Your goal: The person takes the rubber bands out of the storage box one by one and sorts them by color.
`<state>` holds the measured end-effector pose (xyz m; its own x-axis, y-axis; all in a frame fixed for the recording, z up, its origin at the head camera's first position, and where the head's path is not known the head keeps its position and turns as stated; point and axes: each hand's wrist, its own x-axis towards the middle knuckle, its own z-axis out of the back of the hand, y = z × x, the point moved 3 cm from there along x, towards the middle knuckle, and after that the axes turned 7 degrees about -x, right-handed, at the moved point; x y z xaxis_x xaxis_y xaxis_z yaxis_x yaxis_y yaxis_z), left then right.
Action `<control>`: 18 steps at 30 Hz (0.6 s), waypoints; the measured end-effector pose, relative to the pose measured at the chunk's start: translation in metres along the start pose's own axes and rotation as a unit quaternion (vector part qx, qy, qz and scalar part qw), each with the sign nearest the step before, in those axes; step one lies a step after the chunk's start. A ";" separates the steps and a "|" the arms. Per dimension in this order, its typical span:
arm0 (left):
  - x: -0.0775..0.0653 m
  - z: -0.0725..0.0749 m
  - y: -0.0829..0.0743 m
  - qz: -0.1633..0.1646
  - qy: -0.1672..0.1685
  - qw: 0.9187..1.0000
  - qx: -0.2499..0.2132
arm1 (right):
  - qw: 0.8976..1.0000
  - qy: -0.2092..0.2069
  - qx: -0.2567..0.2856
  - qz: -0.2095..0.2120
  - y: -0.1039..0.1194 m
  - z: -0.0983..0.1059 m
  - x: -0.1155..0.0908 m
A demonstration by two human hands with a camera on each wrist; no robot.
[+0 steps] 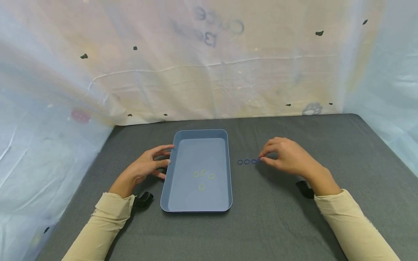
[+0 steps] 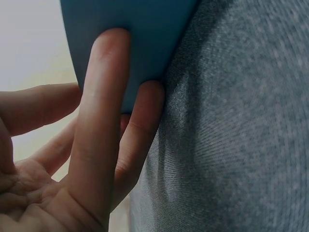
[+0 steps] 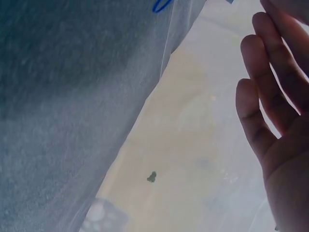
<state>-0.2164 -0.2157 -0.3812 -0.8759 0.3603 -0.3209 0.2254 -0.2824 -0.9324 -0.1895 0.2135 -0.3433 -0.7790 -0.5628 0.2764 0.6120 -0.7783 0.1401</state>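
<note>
A blue-grey tray [image 1: 205,152] lies on the dark cloth, with several thin yellow rings [image 1: 201,187] inside it. My left hand [image 1: 143,166] is at its left side, fingers spread and fingertips against the outer wall. In the left wrist view, fingers [image 2: 108,87] press on the tray wall [image 2: 149,34]. To the right of the tray, several thin blue rings [image 1: 246,161] form a row. At the row's right end, my right hand [image 1: 287,156] pinches a blue ring [image 1: 259,160] between thumb and index finger. The right wrist view shows a blue ring [image 3: 161,5] at its top edge.
The grey cloth-covered table [image 1: 261,232] extends around the tray. A pale patterned curtain [image 1: 222,87] hangs along the table's back edge, with more sheeting at both sides. Black straps [image 1: 143,200] are on both wrists.
</note>
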 end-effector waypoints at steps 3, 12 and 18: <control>0.000 0.000 0.000 0.001 0.000 1.000 0.000 | 1.000 0.006 0.000 -0.009 -0.003 0.001 -0.001; -0.001 -0.001 0.001 -0.005 0.006 1.000 0.000 | 1.000 0.007 0.001 -0.017 -0.008 0.003 -0.003; -0.001 -0.001 -0.001 -0.006 0.004 1.000 0.003 | 0.999 0.006 -0.004 -0.033 -0.016 0.005 -0.005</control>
<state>-0.2153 -0.2153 -0.3804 -0.8748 0.3706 -0.3119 0.2133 -0.2834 -0.9350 -0.1951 0.2301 -0.3418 -0.8189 -0.5143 0.2547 0.5589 -0.8156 0.1500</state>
